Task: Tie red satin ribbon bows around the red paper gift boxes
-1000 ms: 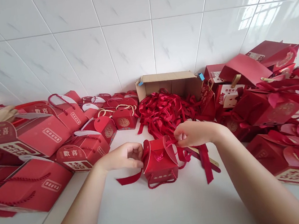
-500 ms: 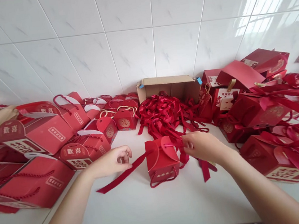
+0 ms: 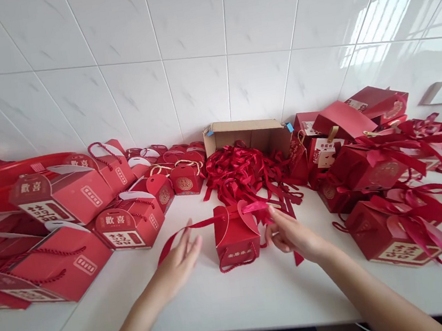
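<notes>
One ribbon [image 3: 204,223] lifted, left hand [image 3: 180,260] spread, right hand [image 3: 291,233] pinching it, one box [image 3: 235,236] between

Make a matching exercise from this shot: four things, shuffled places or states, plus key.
Things
1. left hand
2. right hand
3. centre red box
4. brown carton

Places or states
A. on the white table, between the two hands
B. fingertips pinching the red ribbon
C. at the back, in front of the tiled wall
D. open, fingers extended

Pairs: 1-D, 2-B, 3-A, 4-C
</notes>
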Demonstrator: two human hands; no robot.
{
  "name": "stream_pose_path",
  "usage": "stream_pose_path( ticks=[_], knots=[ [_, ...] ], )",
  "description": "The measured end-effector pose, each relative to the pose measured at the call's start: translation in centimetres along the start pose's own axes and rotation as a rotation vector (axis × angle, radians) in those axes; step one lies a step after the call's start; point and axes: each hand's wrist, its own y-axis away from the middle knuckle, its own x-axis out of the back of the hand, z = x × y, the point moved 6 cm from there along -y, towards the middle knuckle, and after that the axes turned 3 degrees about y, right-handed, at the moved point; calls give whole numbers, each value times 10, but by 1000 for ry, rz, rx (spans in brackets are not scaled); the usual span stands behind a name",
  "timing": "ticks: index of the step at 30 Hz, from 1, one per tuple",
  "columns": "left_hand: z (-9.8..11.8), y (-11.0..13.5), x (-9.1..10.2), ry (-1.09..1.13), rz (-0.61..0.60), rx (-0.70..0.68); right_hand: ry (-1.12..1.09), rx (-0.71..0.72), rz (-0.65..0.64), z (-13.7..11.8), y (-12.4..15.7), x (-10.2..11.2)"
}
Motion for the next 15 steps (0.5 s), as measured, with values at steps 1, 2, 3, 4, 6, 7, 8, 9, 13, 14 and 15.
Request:
stream_pose_path(
  ticks=[1,2,3,4,6,7,8,9,13,14,15],
  knots=[
    [1,-5,5,138,75,14,-116,59,70,-3,-3,4],
    [2,-10,10,300,142,34,-223,123,141,-8,-4,9],
    [4,-14,15,469,201,52,-316,189,209,-14,-5,13],
    [8,-18,20,625,255,58,-394,253,266,-20,-4,18],
    [17,-24,30,869,328,69,-502,357,349,-34,-1,25],
    [22,-26,35,950,351,71,-538,396,375,-41,0,28],
    [27,-29,40,1006,364,68,-567,428,392,-48,1,31],
    [32,-31,44,1040,373,57,-589,449,398,-55,2,32],
    [51,-35,57,1036,353,-44,-595,501,418,-74,6,36],
    [57,-36,58,1009,339,-75,-574,514,432,-78,7,37],
    [62,-36,59,975,326,-112,-547,528,447,-81,9,38]
  ],
)
